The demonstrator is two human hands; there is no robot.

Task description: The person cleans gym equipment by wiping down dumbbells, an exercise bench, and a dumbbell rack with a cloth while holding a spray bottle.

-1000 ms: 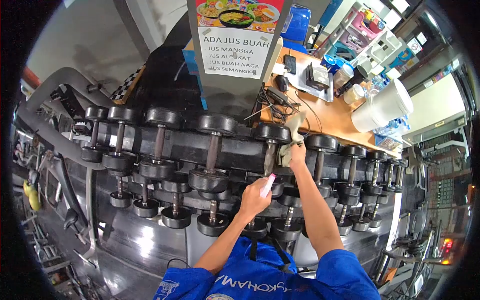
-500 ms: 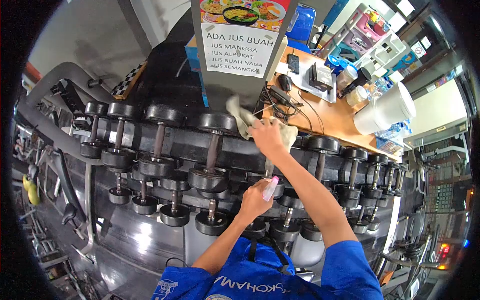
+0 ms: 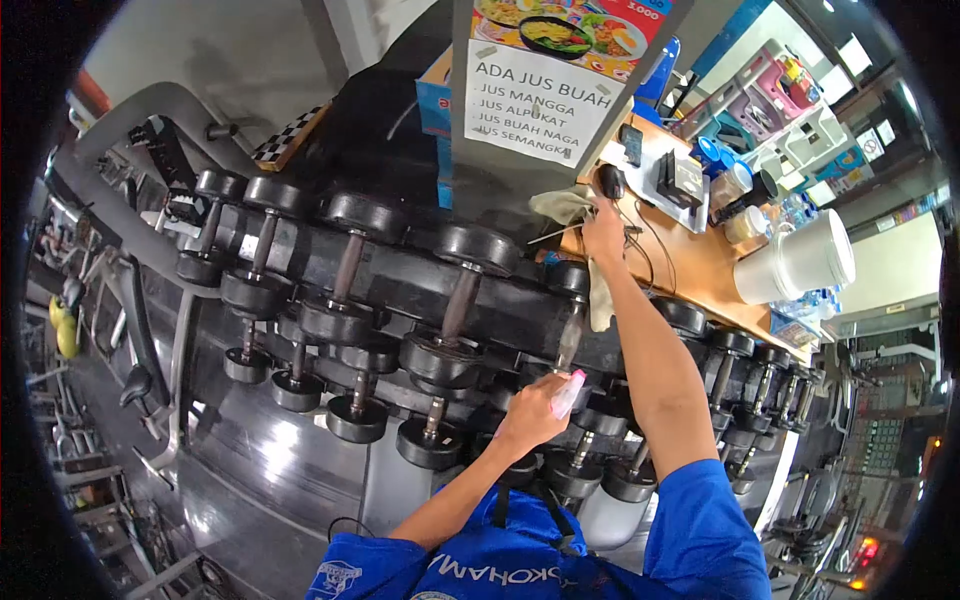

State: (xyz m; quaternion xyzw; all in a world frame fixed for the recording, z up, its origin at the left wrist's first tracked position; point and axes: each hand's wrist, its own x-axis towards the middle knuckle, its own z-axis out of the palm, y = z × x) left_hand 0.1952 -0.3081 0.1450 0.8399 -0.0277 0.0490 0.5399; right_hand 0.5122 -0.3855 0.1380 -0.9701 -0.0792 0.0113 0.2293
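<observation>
My left hand [image 3: 536,412] is closed around a small white and pink object [image 3: 567,394], at the near end of a black dumbbell [image 3: 571,335] on the upper rack row. Pinched in my right hand [image 3: 603,232] is a pale cloth [image 3: 562,206], with one part spread to the left and another hanging down over the right side of that dumbbell's far head. My right forearm hides part of the neighbouring dumbbell [image 3: 682,315].
Two rows of dumbbells [image 3: 462,300] run left and right on the rack. Behind stand a post with a paper sign [image 3: 535,100] and a wooden desk [image 3: 690,255] with cables, a mouse, a tray, jars and a white bucket [image 3: 820,250]. Gym machines are at the left.
The view has shifted, so the rack appears further right. My right hand has swept the cloth left and back right over the dumbbell's far end. My left hand stays at the near end.
</observation>
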